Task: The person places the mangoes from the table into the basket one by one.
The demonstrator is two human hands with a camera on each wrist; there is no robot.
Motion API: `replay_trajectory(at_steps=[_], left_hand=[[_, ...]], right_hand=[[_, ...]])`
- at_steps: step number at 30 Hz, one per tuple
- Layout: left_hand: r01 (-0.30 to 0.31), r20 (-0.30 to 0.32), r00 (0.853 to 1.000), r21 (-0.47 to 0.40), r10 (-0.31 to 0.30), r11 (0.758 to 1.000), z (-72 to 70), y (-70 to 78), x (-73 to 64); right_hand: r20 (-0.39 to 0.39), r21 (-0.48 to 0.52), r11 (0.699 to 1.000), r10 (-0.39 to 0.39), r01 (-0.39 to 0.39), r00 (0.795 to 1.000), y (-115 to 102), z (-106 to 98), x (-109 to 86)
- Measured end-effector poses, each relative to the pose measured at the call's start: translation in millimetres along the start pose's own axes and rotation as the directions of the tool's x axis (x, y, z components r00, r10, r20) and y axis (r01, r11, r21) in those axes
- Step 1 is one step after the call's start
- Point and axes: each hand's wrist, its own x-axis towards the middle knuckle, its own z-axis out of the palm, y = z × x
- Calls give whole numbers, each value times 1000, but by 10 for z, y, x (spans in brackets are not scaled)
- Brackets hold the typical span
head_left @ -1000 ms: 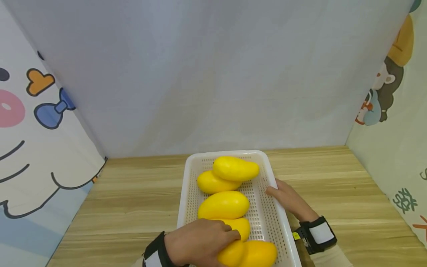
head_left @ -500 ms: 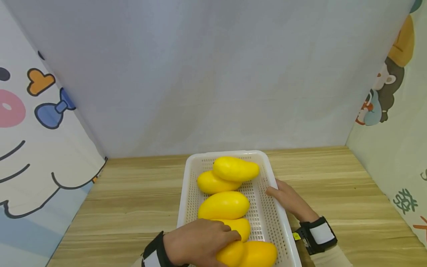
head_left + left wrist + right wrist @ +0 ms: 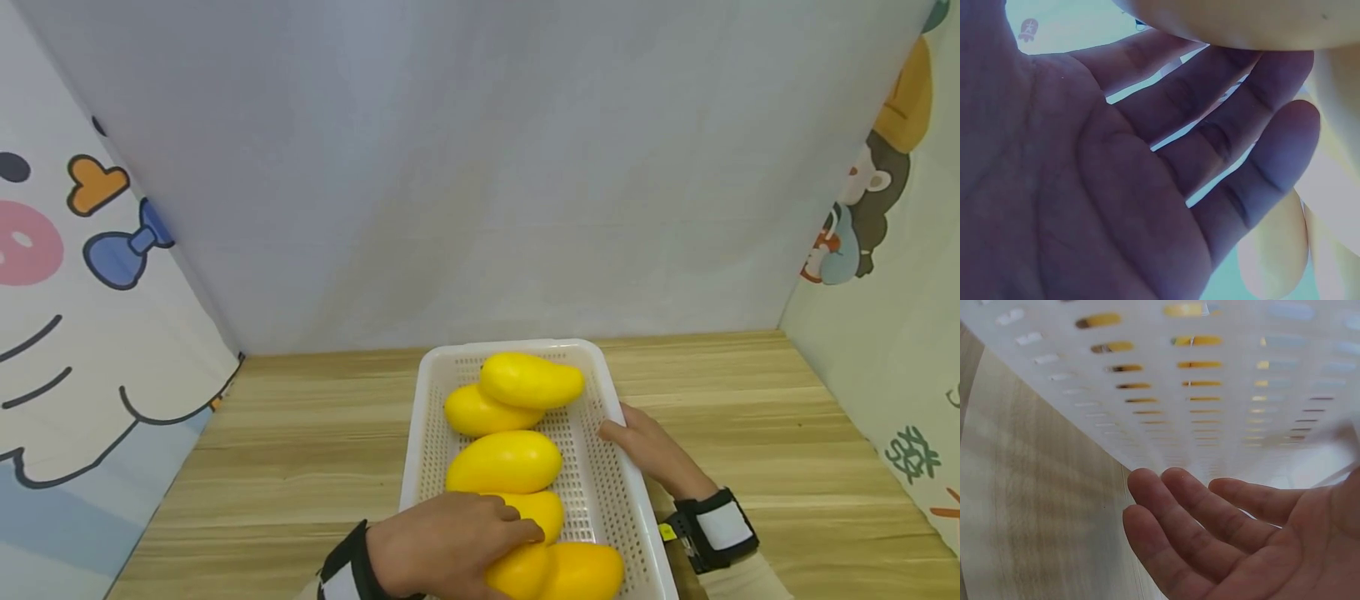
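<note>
A white perforated plastic basket point(image 3: 414, 433) holds several yellow mangoes, and two overlapping mangoes point(image 3: 531, 380) lie at its far end. My left hand point(image 3: 457, 537) reaches into the near part and grips a mango point(image 3: 519, 570) there. In the left wrist view, its fingers point(image 3: 1216, 144) bend against the yellow fruit point(image 3: 1254, 22); the thumb is hidden there. With my right hand point(image 3: 647, 446) I hold the basket's right side, thumb on the wall. The right wrist view shows those fingers point(image 3: 1197, 519) beneath the slotted plastic. Another mango point(image 3: 588, 572) touches the gripped one.
The basket is over a wood-grain table point(image 3: 315, 433). A pale cloth backdrop point(image 3: 480, 183) rises behind it. Cartoon-printed panels stand at the left point(image 3: 97, 350) and right point(image 3: 885, 333). Black straps with pale patches circle both wrists.
</note>
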Motion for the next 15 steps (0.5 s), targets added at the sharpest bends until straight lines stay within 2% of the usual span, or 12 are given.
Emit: replay_trajectory(at_steps=[6, 15], left_hand=[[8, -3, 1000, -11, -8, 1000, -11, 0, 3], [-41, -30, 999, 72, 43, 997, -37, 4, -8]], right_hand=[[-12, -13, 1000, 7, -7, 1000, -15, 2, -3], [-21, -14, 1000, 18, -18, 1000, -18, 6, -3]])
